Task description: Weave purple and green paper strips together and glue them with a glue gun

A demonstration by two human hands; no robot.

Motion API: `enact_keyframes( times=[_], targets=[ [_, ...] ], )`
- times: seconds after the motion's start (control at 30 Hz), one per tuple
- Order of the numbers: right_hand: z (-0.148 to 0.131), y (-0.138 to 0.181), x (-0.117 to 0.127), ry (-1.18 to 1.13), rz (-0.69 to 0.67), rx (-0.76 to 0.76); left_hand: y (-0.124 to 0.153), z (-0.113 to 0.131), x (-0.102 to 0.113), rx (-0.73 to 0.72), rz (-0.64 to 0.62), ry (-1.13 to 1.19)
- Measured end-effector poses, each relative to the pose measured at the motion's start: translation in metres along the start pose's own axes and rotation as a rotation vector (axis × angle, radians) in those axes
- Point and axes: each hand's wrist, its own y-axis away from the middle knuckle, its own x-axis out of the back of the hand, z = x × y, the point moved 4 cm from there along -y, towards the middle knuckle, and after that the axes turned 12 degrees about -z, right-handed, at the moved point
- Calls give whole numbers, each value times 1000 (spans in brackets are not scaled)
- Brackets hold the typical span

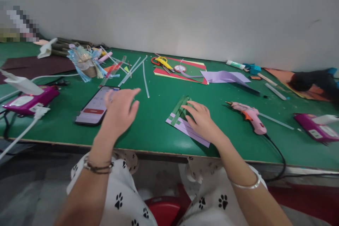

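Note:
My left hand (pixel 120 111) hovers at the right edge of a smartphone (pixel 92 107) lying face up with a lit screen. Its fingers and thumb are apart, and it grips nothing. In front of my right hand (pixel 201 118) is a small piece of woven paper (pixel 172 120), made of green strips crossing a slit purple sheet. That hand rests over the piece with spread fingers, covering part of it. Whether its fingertips press on the strips I cannot tell.
On the right lie a pink glue gun (pixel 250 113) and a magenta power strip (pixel 316 127); another power strip (pixel 31 100) sits left. Towards the wall are scissors (pixel 163 63), a tape roll (pixel 180 68), purple paper (pixel 227 76), scattered glue sticks (pixel 146 79) and a blue-tasselled bundle (pixel 86 63).

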Motion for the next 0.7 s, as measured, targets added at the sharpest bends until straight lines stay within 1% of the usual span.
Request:
enact_keyframes(
  times=[0.07, 0.13, 0.23, 0.3, 0.37, 0.53, 0.63, 0.7],
  targets=[
    [5, 0, 4, -17, 35, -8, 1, 30, -11, -160, -94, 30],
    [8, 1, 8, -52, 54, -4, 3, 53, -22, -338, -202, 67],
    [11, 3, 12, -102, 45, 5, 8, 70, -35, -480, -336, 80],
    [11, 4, 13, -119, 30, 7, 11, 74, -40, -513, -384, 50],
    [11, 4, 13, -135, 21, 4, 13, 75, -42, -525, -397, 38],
    [11, 3, 12, -166, -4, -22, 12, 70, -43, -467, -381, 91],
    [9, 1, 9, -114, -37, -3, 10, 70, -44, -430, -389, 80],
    [6, 0, 4, -43, -101, 22, 9, 70, -45, -429, -411, 64]
  ],
)
